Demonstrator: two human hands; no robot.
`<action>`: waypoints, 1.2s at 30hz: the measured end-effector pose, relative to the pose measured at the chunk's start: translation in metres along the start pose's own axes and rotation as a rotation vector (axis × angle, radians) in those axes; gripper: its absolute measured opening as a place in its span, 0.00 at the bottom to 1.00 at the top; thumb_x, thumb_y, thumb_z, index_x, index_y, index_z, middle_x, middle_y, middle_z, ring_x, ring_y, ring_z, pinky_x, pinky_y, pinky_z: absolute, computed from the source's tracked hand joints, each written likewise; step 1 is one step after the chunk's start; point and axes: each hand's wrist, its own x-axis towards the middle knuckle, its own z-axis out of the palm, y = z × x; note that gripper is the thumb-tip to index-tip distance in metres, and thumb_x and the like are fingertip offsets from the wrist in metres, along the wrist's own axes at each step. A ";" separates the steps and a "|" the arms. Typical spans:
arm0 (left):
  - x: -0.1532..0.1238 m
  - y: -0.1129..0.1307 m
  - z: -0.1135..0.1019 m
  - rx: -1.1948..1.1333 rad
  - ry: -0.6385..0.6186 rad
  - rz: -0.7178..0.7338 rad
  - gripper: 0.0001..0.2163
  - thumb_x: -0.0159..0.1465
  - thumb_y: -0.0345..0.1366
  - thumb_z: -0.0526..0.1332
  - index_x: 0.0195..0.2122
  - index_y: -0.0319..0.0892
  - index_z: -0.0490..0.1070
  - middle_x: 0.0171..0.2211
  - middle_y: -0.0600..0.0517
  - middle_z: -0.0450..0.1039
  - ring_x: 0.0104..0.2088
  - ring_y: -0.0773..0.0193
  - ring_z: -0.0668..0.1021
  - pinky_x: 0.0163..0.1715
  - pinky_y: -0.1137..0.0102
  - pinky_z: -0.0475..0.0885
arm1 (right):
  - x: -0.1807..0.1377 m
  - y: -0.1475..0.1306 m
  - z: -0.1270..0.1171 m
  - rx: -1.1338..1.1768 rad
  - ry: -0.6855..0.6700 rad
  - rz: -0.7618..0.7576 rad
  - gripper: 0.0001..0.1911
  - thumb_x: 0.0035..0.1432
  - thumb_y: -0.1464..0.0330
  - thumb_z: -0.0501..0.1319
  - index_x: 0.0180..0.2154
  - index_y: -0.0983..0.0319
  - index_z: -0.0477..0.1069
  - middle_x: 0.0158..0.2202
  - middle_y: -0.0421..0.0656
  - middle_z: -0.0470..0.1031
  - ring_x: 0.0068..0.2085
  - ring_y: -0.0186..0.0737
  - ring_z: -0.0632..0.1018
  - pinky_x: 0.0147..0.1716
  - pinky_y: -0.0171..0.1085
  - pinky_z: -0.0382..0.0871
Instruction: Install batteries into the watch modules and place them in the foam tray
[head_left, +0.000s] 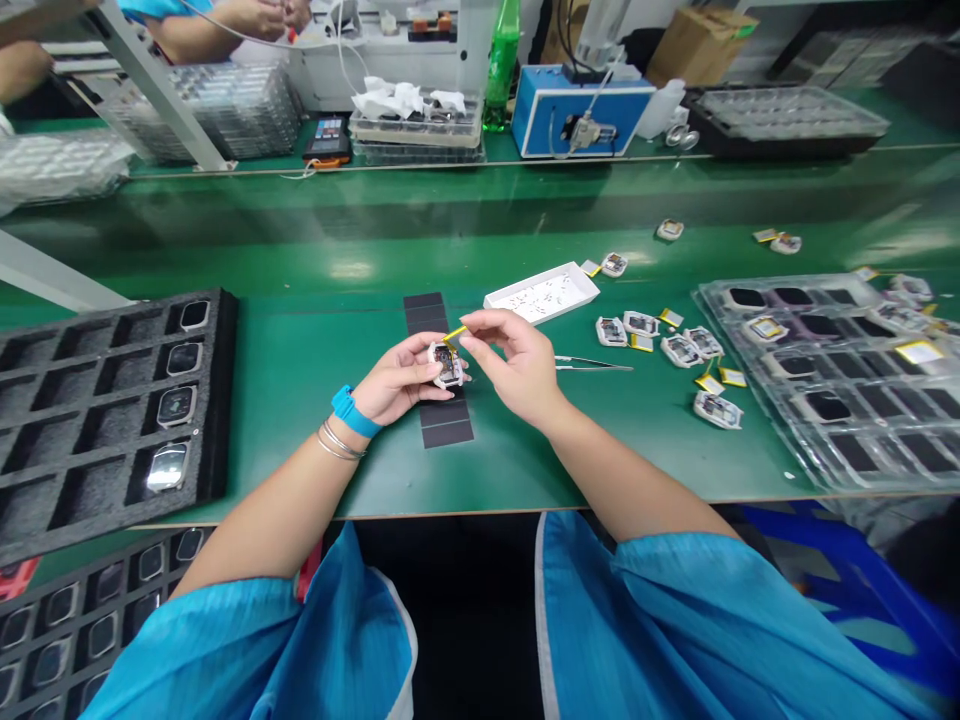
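The left hand (pixel 401 378) curls around a small white-framed watch module (pixel 448 365), its fingers closed on the edges and hiding part of the body, while the right hand (pixel 514 365) pinches a thin yellow strip (pixel 454 335) almost shut between thumb and forefinger. The strip's far end meets the module's upper edge, though whether they touch is hard to make out from here, and the module's innards are too small to read. Directly under both hands lies a black segmented mat (pixel 442 420) on the green workbench (pixel 315 400). Just right of the right hand rest steel tweezers (pixel 592 364), and beyond them a white rectangular tray (pixel 541 292) holds tiny parts I can't identify. Farther right, loose white-framed modules (pixel 611 331) lie scattered near yellow tabs (pixel 731 377), beside a clear plastic tray (pixel 825 370) cut off by the frame's edge. Left of the grip, a black foam tray (pixel 112 400) holds finished watch bodies. Across the bench, a co-worker's hands (pixel 259 15) are cut off at the top.
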 end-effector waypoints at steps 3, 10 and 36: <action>0.002 -0.002 0.001 -0.012 -0.011 -0.038 0.21 0.49 0.32 0.74 0.44 0.42 0.73 0.36 0.49 0.79 0.37 0.57 0.83 0.29 0.71 0.81 | 0.001 0.003 -0.001 -0.072 0.010 -0.014 0.10 0.63 0.61 0.61 0.43 0.58 0.74 0.43 0.43 0.80 0.41 0.38 0.80 0.47 0.41 0.77; 0.005 -0.006 0.009 0.030 0.104 -0.014 0.17 0.48 0.31 0.73 0.38 0.40 0.72 0.30 0.52 0.78 0.30 0.62 0.83 0.25 0.74 0.79 | -0.001 0.009 0.002 -0.259 -0.026 -0.115 0.07 0.64 0.68 0.59 0.42 0.58 0.75 0.41 0.43 0.80 0.43 0.39 0.80 0.47 0.41 0.75; 0.009 0.010 -0.007 0.004 0.439 -0.007 0.06 0.54 0.24 0.64 0.30 0.38 0.68 0.29 0.48 0.80 0.31 0.63 0.81 0.35 0.66 0.78 | 0.007 0.040 0.026 -0.654 -0.412 0.043 0.05 0.55 0.75 0.63 0.32 0.63 0.79 0.44 0.49 0.76 0.46 0.47 0.74 0.53 0.51 0.66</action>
